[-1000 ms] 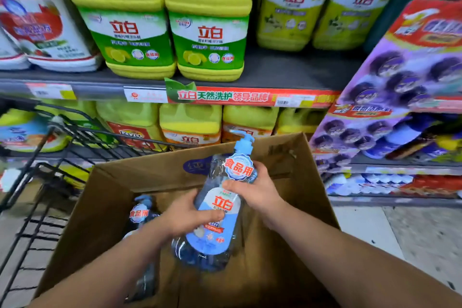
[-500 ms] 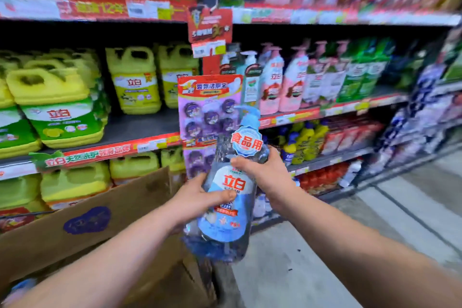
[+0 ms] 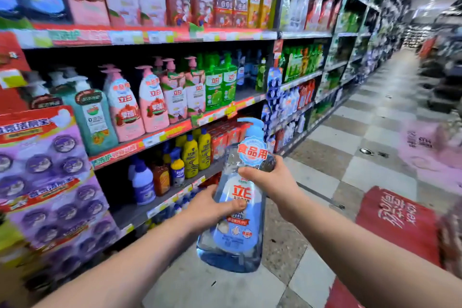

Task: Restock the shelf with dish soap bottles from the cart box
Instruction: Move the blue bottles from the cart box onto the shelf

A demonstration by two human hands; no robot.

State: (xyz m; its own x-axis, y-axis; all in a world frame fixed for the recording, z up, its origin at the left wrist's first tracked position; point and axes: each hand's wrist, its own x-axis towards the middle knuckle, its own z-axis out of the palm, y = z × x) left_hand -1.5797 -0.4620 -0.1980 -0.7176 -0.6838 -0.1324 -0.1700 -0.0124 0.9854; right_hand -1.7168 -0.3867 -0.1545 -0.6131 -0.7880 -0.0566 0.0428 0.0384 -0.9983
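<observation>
I hold a clear blue dish soap bottle (image 3: 235, 235) with a blue pump top and a round red-lettered tag in front of me, above the aisle floor. My left hand (image 3: 212, 207) grips its body from the left, thumb across the label. My right hand (image 3: 272, 182) grips its shoulder just under the tag. The middle shelf (image 3: 150, 139) to my left carries pink, teal and green pump bottles (image 3: 155, 100) in a row. The cart and its box are out of view.
A hanging purple display card (image 3: 47, 182) of round blocks covers the shelf's near left end. Lower shelves hold yellow and white bottles (image 3: 190, 155). The checkered aisle floor (image 3: 350, 147) runs away to the right, with a red floor sticker (image 3: 397, 222) near my right arm.
My view has swung right, from the cart box to the pump-bottle shelves and the aisle. Both hands have kept their grip and carried the bottle out of the box.
</observation>
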